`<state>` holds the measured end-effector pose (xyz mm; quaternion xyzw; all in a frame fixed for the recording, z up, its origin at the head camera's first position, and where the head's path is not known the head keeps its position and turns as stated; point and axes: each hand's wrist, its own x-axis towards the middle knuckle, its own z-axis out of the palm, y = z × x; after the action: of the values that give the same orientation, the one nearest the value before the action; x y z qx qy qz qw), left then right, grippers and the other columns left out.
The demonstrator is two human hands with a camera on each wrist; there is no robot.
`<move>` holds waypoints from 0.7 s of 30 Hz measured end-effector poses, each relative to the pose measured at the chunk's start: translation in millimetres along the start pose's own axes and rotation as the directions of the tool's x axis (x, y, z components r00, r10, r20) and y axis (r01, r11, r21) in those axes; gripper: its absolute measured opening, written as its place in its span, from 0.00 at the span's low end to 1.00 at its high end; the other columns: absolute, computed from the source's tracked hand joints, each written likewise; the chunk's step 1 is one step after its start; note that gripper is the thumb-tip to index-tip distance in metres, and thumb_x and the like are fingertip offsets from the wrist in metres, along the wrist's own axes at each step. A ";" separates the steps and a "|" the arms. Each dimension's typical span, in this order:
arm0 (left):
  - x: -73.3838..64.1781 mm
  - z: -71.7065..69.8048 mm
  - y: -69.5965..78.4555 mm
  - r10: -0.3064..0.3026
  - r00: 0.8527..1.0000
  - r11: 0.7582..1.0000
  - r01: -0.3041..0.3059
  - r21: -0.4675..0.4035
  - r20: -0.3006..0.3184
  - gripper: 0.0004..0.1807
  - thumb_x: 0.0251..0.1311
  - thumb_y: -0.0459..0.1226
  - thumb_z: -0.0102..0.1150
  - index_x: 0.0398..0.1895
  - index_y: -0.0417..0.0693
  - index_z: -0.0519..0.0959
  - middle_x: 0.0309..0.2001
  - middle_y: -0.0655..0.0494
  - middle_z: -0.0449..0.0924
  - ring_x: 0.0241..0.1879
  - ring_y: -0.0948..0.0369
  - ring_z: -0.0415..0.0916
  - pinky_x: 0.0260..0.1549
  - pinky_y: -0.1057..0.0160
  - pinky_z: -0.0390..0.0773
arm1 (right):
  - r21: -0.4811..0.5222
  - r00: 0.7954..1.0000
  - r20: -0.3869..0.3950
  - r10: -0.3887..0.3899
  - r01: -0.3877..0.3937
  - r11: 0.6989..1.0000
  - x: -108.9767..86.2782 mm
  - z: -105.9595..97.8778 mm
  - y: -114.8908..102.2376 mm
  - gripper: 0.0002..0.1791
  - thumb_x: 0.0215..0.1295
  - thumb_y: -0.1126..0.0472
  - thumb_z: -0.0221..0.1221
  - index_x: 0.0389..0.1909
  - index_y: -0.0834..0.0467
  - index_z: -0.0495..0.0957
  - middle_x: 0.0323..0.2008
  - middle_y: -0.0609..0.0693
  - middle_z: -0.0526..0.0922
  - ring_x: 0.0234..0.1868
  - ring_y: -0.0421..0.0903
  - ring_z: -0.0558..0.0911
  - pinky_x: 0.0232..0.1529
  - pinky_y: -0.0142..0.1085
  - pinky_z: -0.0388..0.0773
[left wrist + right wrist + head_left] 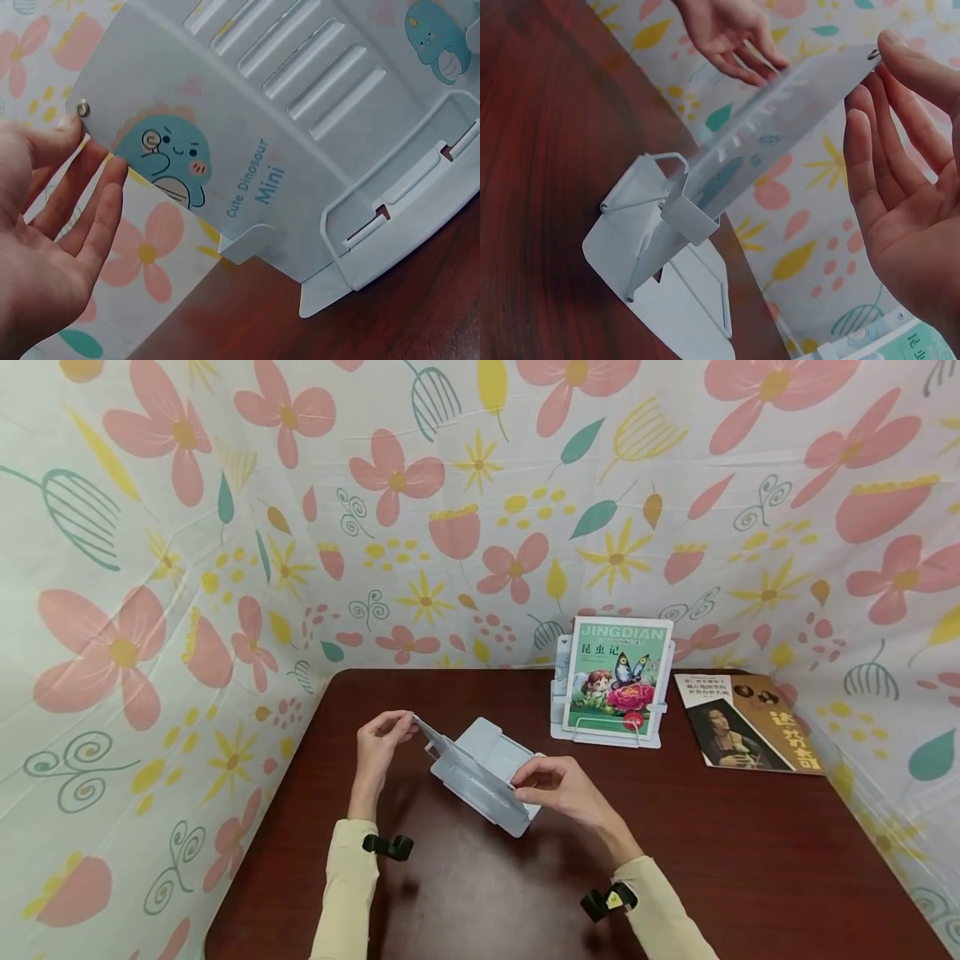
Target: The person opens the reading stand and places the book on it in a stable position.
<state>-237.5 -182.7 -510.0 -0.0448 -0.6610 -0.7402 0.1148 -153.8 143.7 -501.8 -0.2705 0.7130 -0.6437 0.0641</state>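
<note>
Pale blue-grey and thin, the folding bookstand (480,781) sits partly unfolded on the dark tabletop (442,902), between the two hands. At its ten o'clock the left hand (380,735) pinches a riveted corner of the tilted panel (217,150); at three o'clock the right hand (558,785) pinches another corner, thumb against fingers. Setting the panel's lean seems the step in hand; the next move likely calls for even, gentle pressure from both corners.
</note>
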 end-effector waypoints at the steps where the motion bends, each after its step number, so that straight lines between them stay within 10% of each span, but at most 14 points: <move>1: 1.2 1.9 1.0 -0.001 1.000 1.000 0.001 -0.005 -0.001 0.17 0.63 0.37 0.69 0.46 0.30 0.84 0.34 0.60 0.88 0.36 0.55 0.89 0.41 0.61 0.87 | -0.003 1.000 0.003 -0.006 0.006 1.000 0.7 1.6 -0.3 0.08 0.64 0.67 0.67 0.44 0.63 0.85 0.39 0.54 0.87 0.37 0.45 0.84 0.39 0.35 0.85; 9: 7.5 21.5 4.5 -0.020 1.000 0.999 0.020 -0.026 -0.019 0.18 0.65 0.37 0.67 0.51 0.30 0.83 0.43 0.54 0.89 0.36 0.64 0.88 0.47 0.55 0.86 | 0.000 0.999 0.045 -0.029 0.029 1.000 12.2 18.3 -2.8 0.08 0.63 0.66 0.68 0.42 0.64 0.84 0.35 0.52 0.86 0.36 0.43 0.84 0.38 0.34 0.84; 21: 6.3 64.3 4.5 -0.076 0.985 0.992 0.060 0.110 0.152 0.32 0.69 0.38 0.62 0.75 0.47 0.67 0.63 0.35 0.77 0.48 0.62 0.82 0.50 0.58 0.83 | 0.027 1.000 0.026 -0.010 0.010 1.000 32.6 39.6 -2.8 0.08 0.61 0.68 0.69 0.39 0.63 0.81 0.32 0.46 0.83 0.32 0.39 0.80 0.31 0.29 0.78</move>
<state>-248.1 -120.3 -496.4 -0.0739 -0.7070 -0.7022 0.0395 -163.1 93.4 -497.2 -0.2814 0.7020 -0.6501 0.0737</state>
